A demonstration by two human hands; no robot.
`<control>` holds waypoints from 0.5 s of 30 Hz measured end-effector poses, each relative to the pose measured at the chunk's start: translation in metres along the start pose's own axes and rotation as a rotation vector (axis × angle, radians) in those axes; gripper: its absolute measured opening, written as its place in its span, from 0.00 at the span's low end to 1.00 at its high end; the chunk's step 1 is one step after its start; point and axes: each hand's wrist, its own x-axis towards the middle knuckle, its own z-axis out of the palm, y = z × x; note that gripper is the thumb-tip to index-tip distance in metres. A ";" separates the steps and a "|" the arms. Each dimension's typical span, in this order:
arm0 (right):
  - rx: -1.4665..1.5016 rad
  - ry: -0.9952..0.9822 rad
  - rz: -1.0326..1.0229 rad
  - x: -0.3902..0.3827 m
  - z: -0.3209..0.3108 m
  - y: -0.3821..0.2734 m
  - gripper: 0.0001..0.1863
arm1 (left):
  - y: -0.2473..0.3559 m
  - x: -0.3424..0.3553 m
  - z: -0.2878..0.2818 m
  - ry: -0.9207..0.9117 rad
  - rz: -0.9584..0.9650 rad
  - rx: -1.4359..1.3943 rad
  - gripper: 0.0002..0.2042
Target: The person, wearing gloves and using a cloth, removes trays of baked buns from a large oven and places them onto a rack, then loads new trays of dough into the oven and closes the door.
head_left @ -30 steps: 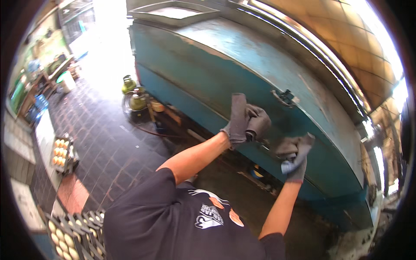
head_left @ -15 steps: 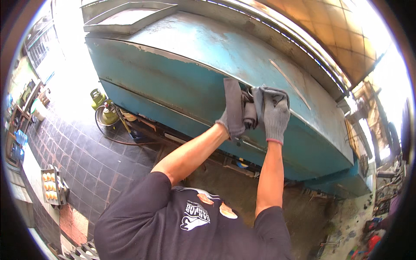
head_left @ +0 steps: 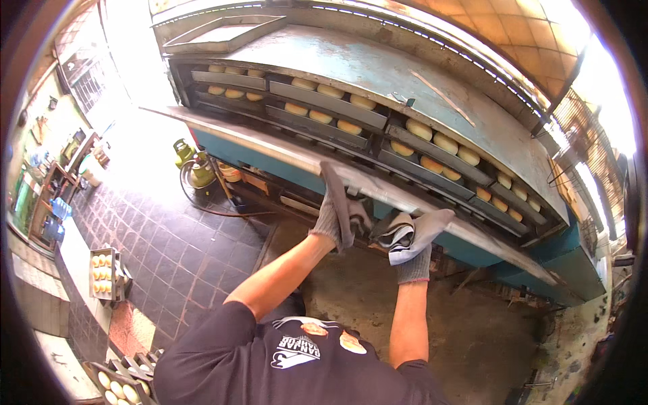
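Note:
Both my hands wear grey knitted gloves and meet the lowered front door of a long blue oven. My left hand is closed round a folded dark grey cloth at the door's outer edge. To its right, my right hand grips a bunched grey cloth against the same edge. The cloths hide most of my fingers. Behind the door, metal trays stand in two tiers inside the oven. Oval buns lie in them, paler on the upper tier and browner below.
An empty tray and a thin stick rest on the oven top. Green gas cylinders with a hose stand left of the oven. Bun trays are stacked on the left, and more buns sit at lower left.
The oven door has swung outward and down, uncovering the trays of buns. Both my hands have come down and toward me with it, cloths still held.

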 end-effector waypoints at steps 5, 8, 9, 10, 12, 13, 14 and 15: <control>0.760 0.052 0.313 -0.052 0.047 0.011 0.15 | -0.030 -0.089 -0.014 0.412 -0.425 -0.594 0.19; 0.678 0.041 0.298 -0.071 0.037 0.064 0.19 | -0.060 -0.106 -0.021 0.334 -0.559 -0.676 0.22; 0.687 0.057 0.306 -0.075 0.028 0.083 0.20 | -0.046 -0.098 -0.003 0.410 -0.611 -0.634 0.26; 0.912 0.103 0.479 -0.082 0.031 0.088 0.22 | -0.026 -0.096 0.009 0.504 -0.656 -0.587 0.30; 0.679 0.095 0.578 -0.091 0.054 0.061 0.24 | -0.081 -0.126 -0.026 0.374 -0.585 -0.976 0.25; 0.678 0.146 0.521 -0.089 0.049 0.062 0.25 | -0.080 -0.117 -0.022 0.360 -0.652 -0.930 0.24; 0.700 0.179 0.549 -0.087 0.049 0.058 0.26 | -0.077 -0.114 -0.019 0.369 -0.721 -0.880 0.24; 0.725 0.205 0.584 -0.086 0.054 0.053 0.27 | -0.084 -0.112 -0.012 0.518 -0.766 -0.754 0.22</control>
